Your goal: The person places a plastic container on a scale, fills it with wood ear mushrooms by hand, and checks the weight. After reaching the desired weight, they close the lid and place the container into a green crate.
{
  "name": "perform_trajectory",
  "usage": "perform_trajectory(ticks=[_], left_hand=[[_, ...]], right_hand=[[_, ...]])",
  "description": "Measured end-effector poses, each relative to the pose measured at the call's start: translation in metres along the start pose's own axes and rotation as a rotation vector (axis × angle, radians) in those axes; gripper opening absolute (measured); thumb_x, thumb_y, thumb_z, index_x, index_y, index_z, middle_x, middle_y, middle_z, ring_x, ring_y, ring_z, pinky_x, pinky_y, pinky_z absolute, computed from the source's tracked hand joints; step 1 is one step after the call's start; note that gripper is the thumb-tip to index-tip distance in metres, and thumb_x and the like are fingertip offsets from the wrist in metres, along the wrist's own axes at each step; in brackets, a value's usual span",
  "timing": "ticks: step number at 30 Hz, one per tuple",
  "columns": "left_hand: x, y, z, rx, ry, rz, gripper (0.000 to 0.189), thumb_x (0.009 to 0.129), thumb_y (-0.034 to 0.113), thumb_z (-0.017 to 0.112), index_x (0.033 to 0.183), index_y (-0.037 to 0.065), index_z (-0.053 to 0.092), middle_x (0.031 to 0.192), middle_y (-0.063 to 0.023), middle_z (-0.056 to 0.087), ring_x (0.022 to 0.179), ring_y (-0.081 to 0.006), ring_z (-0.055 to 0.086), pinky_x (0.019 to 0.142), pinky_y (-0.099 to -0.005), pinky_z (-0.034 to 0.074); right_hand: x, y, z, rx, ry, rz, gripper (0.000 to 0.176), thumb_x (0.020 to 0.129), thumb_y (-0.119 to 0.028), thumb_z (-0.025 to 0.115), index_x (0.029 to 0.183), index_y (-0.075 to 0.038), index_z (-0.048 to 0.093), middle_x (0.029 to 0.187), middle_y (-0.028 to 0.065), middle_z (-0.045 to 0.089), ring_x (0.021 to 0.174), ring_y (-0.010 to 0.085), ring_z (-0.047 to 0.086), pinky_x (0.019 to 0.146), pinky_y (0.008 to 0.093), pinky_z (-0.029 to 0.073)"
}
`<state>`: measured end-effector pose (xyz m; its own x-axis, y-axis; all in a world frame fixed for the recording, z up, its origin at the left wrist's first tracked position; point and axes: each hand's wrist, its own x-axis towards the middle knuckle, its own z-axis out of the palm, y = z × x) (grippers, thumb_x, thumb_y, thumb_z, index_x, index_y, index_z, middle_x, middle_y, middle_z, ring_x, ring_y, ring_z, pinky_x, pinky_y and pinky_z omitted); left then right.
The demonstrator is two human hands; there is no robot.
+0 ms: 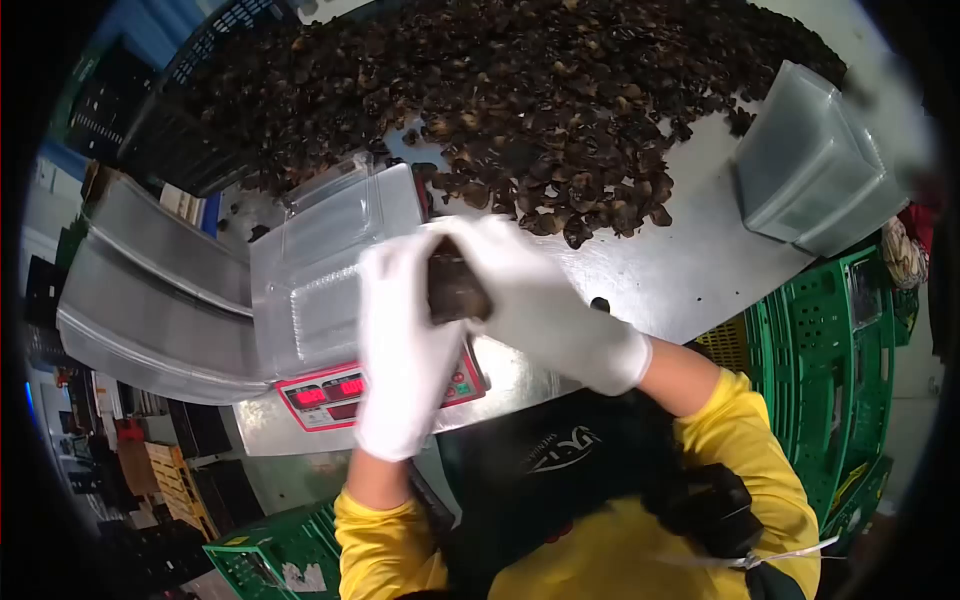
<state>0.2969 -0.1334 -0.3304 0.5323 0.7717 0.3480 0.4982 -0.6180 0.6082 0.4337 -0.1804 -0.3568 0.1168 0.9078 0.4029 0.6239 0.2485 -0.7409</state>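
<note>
Both my hands wear white gloves and are cupped together over a digital scale [468, 385] with a red front and lit red digits. Between them is a clump of dark brown wood ear mushrooms [455, 285]. My left hand [400, 325] closes around the clump from the left, and my right hand [535, 300] from the upper right; both are slightly blurred. An open clear plastic clamshell box [330, 240] lies on the scale, just left of my hands. Its inside is partly hidden by my left hand.
A large heap of wood ear mushrooms [540, 80] covers the back of the metal table [660, 270]. Nested clear boxes stand left [150, 310] and right [815, 165]. Green crates [825, 340] are stacked at the right, with another green crate [265, 550] at lower left.
</note>
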Motion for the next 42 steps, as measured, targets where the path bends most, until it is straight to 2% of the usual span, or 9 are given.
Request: perform_trajectory(ticks=[10,16,20,23,25,27,31,37,42], left_hand=[[-0.017,-0.129,-0.102,0.098,-0.131,-0.131,0.070,0.060,-0.006,0.074,0.126,0.003,0.053,0.113,-0.0111,0.053,0.106,-0.0247,0.055,0.094,-0.0319,0.044],[-0.028,-0.110,-0.113,-0.034,-0.217,-0.239,0.100,0.059,-0.007,0.077,0.148,0.009,0.036,0.139,-0.0134,0.048,0.129,-0.0285,0.046,0.110,-0.0365,0.035],[-0.042,-0.087,-0.115,0.493,-0.038,-0.152,0.086,0.064,-0.008,0.073,0.143,0.011,0.044,0.144,-0.0155,0.045,0.130,-0.0334,0.045,0.108,-0.0425,0.038],[-0.042,-0.033,-0.069,0.222,0.108,-0.033,0.062,0.074,-0.009,0.066,0.133,0.008,0.056,0.133,-0.0138,0.056,0.124,-0.0314,0.052,0.107,-0.0398,0.040],[-0.042,-0.004,-0.018,0.035,-0.252,0.037,0.047,0.078,-0.005,0.064,0.124,0.005,0.061,0.127,-0.0151,0.060,0.120,-0.0318,0.056,0.103,-0.0399,0.043],[-0.041,0.008,0.052,-0.098,-0.486,0.165,0.044,0.081,0.007,0.062,0.124,0.003,0.058,0.124,-0.0173,0.058,0.118,-0.0340,0.054,0.098,-0.0427,0.044],[-0.050,-0.006,0.179,-0.064,-0.352,0.372,0.037,0.079,0.008,0.059,0.115,0.004,0.060,0.112,-0.0163,0.059,0.109,-0.0336,0.056,0.092,-0.0409,0.046],[-0.053,-0.011,0.170,0.030,-0.346,0.295,0.012,0.077,0.005,0.063,0.088,0.005,0.064,0.095,-0.0104,0.062,0.090,-0.0298,0.059,0.078,-0.0386,0.049],[-0.052,-0.024,0.141,-0.078,-0.301,0.129,0.020,0.072,0.007,0.074,0.090,0.005,0.064,0.090,-0.0115,0.058,0.085,-0.0296,0.055,0.074,-0.0390,0.046]], right_hand=[[0.076,-0.057,0.136,-0.484,-0.402,-0.197,0.052,0.073,-0.016,0.072,0.116,0.003,0.050,0.100,0.0222,0.060,0.092,0.0312,0.065,0.073,0.0388,0.054],[0.074,0.007,0.023,-0.376,-0.298,-0.054,0.044,0.075,-0.039,0.068,0.108,-0.010,0.065,0.100,0.0108,0.066,0.090,0.0297,0.065,0.081,0.0421,0.051],[0.037,0.104,-0.063,-0.794,-0.269,0.245,0.041,0.078,-0.035,0.070,0.111,-0.010,0.068,0.097,0.0126,0.065,0.092,0.0293,0.064,0.080,0.0398,0.052],[-0.011,0.144,-0.083,-0.977,-0.182,0.360,0.054,0.076,-0.035,0.076,0.122,-0.013,0.062,0.113,0.0128,0.061,0.101,0.0323,0.059,0.084,0.0414,0.050],[-0.042,0.161,-0.085,-0.737,-0.125,0.234,0.055,0.074,-0.025,0.078,0.125,-0.013,0.060,0.123,0.0141,0.057,0.111,0.0329,0.055,0.092,0.0409,0.048],[-0.064,0.161,-0.085,-0.621,-0.069,0.208,0.046,0.076,-0.019,0.075,0.120,-0.013,0.063,0.120,0.0114,0.059,0.110,0.0313,0.057,0.093,0.0397,0.047],[-0.094,0.140,-0.089,-0.412,-0.074,0.298,0.022,0.079,-0.014,0.072,0.100,-0.009,0.070,0.095,0.0069,0.067,0.091,0.0268,0.064,0.087,0.0364,0.048],[-0.074,0.155,-0.092,-0.189,0.077,0.431,0.020,0.083,-0.020,0.067,0.100,-0.009,0.069,0.094,0.0084,0.066,0.093,0.0261,0.063,0.086,0.0373,0.047],[-0.013,0.175,-0.061,-0.495,0.116,0.195,0.057,0.081,-0.025,0.071,0.134,-0.015,0.052,0.136,0.0134,0.049,0.121,0.0306,0.049,0.100,0.0440,0.040]])
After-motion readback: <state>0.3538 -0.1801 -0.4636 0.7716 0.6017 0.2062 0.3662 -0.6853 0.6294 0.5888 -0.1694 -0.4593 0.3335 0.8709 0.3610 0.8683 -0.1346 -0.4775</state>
